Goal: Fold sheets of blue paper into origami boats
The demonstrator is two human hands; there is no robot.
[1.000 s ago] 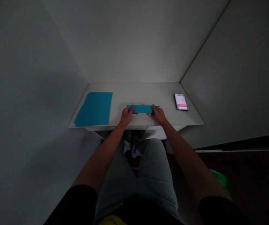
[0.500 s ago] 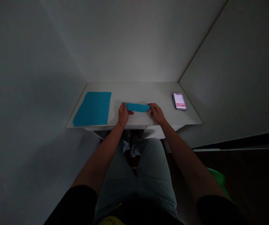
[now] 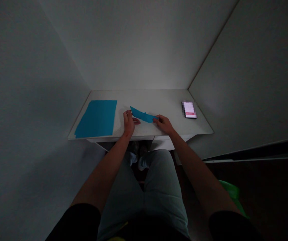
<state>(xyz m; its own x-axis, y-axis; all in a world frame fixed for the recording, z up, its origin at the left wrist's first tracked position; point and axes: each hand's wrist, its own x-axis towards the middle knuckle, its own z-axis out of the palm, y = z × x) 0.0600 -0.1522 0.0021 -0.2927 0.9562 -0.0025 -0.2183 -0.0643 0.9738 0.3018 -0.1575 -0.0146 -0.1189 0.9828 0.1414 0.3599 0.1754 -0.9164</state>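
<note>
A narrow folded strip of blue paper (image 3: pixel 142 115) is held slanting over the white desk, its left end higher than its right. My right hand (image 3: pixel 164 124) pinches the strip's right end between thumb and fingers. Beside the left end is my left hand (image 3: pixel 129 123), fingers apart and not closed on the paper; whether a fingertip touches it I cannot tell. Left of that hand, large blue paper sheets (image 3: pixel 97 117) lie flat in a stack with slightly uneven edges.
The small white desk (image 3: pixel 159 100) stands between walls at the back and sides. A phone with a blurred-out screen (image 3: pixel 189 109) lies at its right end. Below the front edge is a drawer front (image 3: pixel 162 144). A green object (image 3: pixel 230 190) is on the dark floor at lower right.
The blue strip has swung from nearly level to a slant, its left end up and right end down. My left hand has let go of its end, and my right hand has shifted slightly left.
</note>
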